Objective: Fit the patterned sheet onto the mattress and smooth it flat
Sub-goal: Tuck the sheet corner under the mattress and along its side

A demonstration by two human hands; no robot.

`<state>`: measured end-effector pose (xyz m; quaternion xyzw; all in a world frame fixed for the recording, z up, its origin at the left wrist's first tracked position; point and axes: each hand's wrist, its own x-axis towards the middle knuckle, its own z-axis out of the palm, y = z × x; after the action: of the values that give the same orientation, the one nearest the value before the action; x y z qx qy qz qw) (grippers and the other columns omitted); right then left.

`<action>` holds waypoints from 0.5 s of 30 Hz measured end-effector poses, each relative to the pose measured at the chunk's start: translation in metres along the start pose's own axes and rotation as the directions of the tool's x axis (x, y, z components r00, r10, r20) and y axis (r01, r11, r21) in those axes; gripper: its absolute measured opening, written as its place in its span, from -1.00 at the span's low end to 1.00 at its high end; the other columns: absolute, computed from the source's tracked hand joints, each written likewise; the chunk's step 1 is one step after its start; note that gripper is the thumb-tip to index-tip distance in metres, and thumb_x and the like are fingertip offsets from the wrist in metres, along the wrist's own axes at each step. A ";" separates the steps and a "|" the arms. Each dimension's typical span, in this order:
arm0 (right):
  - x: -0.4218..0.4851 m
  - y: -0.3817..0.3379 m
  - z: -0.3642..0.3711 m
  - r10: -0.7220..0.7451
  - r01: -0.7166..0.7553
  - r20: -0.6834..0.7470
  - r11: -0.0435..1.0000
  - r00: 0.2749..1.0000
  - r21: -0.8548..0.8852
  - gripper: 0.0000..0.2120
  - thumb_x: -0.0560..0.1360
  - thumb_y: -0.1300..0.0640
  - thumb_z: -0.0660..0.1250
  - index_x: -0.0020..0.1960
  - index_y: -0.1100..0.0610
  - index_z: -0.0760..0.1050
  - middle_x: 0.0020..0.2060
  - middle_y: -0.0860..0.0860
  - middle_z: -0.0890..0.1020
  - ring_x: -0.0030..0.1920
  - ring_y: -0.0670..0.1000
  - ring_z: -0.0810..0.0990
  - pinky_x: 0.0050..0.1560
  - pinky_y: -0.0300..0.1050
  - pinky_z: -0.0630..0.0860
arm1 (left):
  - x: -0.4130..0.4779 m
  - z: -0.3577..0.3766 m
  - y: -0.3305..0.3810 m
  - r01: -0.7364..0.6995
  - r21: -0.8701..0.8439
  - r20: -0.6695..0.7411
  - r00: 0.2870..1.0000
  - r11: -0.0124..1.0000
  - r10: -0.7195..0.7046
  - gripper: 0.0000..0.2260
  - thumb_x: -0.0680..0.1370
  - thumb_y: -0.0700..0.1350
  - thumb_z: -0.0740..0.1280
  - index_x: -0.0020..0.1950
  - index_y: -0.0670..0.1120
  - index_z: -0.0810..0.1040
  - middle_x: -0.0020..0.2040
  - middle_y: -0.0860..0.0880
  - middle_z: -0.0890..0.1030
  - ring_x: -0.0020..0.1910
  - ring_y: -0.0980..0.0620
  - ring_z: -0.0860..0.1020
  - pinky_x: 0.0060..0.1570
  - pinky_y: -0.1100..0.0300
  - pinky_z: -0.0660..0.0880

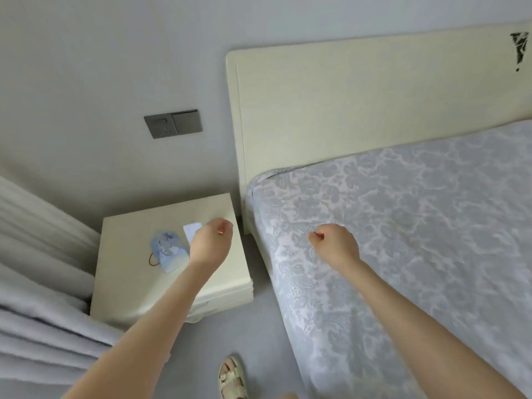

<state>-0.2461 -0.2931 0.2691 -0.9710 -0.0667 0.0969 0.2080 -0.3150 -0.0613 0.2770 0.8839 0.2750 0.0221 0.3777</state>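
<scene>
Patterned sheet [403,240] covers the mattress top and hangs down its near side, running up to the headboard [359,105]. Nearest the camera, both hands are curled shut with nothing visibly in them: the left hand [211,240] hovers over the bedside table [129,283], and the right hand [335,244] sits above the sheet near the edge. Smoothing looks like the step in hand; it would go best with opened palms pressed flat, sweeping outward toward the far corner [259,185], where slight puckers show.
</scene>
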 end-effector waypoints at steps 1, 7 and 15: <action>0.027 -0.004 0.005 -0.001 0.001 0.005 1.000 1.000 -0.006 -0.54 0.57 0.06 0.20 -0.46 0.11 0.17 -0.51 -0.02 0.29 -0.45 0.00 0.29 -0.45 -0.15 0.15 | 0.025 0.005 0.005 0.002 -0.018 -0.002 1.000 1.000 -0.002 -0.82 0.59 -0.12 0.15 -0.07 -0.08 0.54 -0.24 0.00 0.54 -0.21 -0.10 0.52 -0.23 0.20 0.36; 0.180 -0.006 0.051 -0.031 0.036 0.088 0.998 0.996 -0.055 -0.54 0.59 0.04 0.17 -0.45 0.11 0.16 -0.52 -0.02 0.25 -0.50 -0.05 0.22 -0.45 -0.14 0.18 | 0.156 0.054 0.025 0.097 -0.174 0.008 0.995 0.980 -0.097 -0.78 0.59 -0.14 0.11 0.12 -0.07 0.52 -0.02 -0.01 0.60 -0.12 -0.01 0.49 -0.15 0.21 0.35; 0.358 0.005 0.147 -0.277 0.271 0.115 0.960 0.954 0.068 -0.74 0.61 0.12 0.17 0.17 0.15 0.56 0.04 0.03 0.65 0.08 0.06 0.56 0.09 -0.16 0.39 | 0.292 0.180 -0.011 0.318 -0.454 0.088 0.945 0.832 -0.314 -0.77 0.59 -0.21 0.10 0.07 -0.08 0.54 0.04 -0.02 0.58 -0.11 0.08 0.50 0.01 0.16 0.44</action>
<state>0.0704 -0.1797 0.0782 -0.9389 -0.2107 0.1284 0.2399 -0.0286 -0.0263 0.0918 0.7109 0.4019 0.0197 0.5768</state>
